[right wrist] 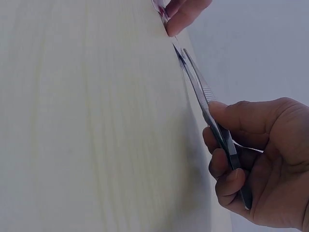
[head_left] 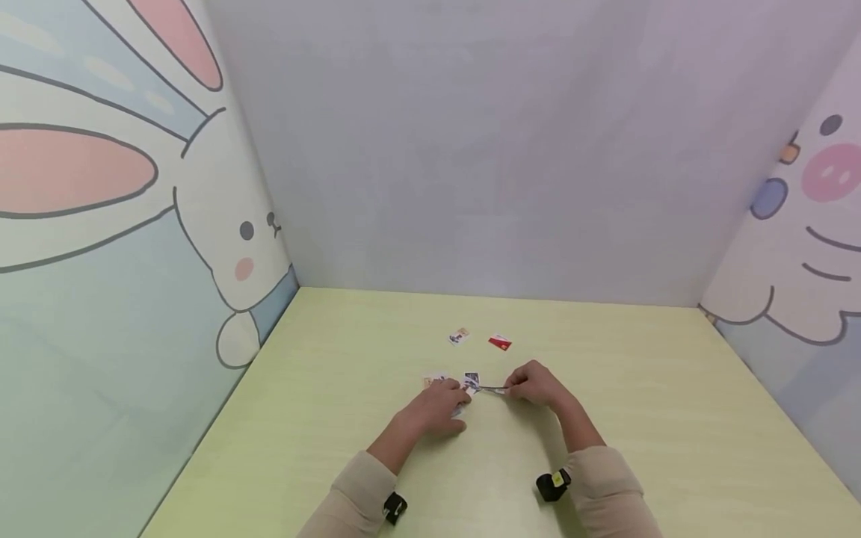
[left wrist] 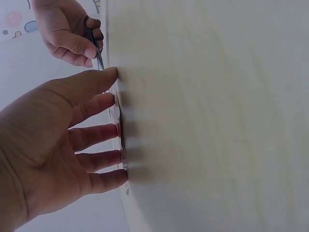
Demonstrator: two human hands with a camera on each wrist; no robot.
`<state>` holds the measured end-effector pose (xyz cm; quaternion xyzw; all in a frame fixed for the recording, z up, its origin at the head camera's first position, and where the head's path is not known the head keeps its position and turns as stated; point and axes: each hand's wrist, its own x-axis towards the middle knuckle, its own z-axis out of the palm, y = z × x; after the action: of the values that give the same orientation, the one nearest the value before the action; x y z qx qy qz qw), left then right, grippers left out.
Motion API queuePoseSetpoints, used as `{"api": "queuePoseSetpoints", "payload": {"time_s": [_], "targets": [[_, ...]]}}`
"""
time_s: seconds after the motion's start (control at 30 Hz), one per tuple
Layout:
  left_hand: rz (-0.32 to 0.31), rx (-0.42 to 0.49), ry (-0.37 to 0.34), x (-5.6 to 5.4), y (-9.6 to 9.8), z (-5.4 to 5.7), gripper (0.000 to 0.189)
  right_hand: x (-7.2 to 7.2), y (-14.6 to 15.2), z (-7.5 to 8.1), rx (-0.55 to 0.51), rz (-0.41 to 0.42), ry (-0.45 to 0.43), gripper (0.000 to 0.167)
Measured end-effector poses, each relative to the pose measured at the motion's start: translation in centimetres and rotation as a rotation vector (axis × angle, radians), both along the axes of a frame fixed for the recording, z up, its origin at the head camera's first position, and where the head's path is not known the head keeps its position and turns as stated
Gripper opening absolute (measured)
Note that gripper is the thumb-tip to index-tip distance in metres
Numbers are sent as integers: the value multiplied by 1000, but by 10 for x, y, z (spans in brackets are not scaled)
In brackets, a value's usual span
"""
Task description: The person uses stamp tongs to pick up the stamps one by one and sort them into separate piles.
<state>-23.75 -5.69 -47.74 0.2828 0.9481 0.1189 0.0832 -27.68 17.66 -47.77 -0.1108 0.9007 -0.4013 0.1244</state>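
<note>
Metal tweezers lie in the fingers of my right hand, their tips pointing left. The right wrist view shows the two arms of the tweezers spread at the tips, with thumb and curled fingers round the shaft. At the tips is a small printed card with a dark upper end. My left hand rests its straight, spread fingertips down on the tabletop over other small printed pieces, which it partly covers. One pale printed piece shows beyond its knuckles.
Farther back on the pale yellow wooden table lie a white and orange card and a red and white card. A grey wall rises behind, with cartoon-printed panels left and right.
</note>
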Motion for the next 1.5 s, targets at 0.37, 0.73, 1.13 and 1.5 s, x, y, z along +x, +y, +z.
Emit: {"api": "queuePoseSetpoints", "payload": {"time_s": [0.37, 0.73, 1.13, 1.5], "targets": [[7, 36, 2, 3, -2, -2, 37, 3, 1, -1, -11, 31, 44, 5], [-7, 39, 38, 6, -6, 4, 39, 15, 10, 8, -126, -27, 34, 7], [31, 34, 41, 12, -7, 8, 41, 19, 10, 3, -154, -70, 43, 7], [13, 28, 87, 15, -15, 9, 32, 16, 7, -9, -114, -184, 81, 7]]}}
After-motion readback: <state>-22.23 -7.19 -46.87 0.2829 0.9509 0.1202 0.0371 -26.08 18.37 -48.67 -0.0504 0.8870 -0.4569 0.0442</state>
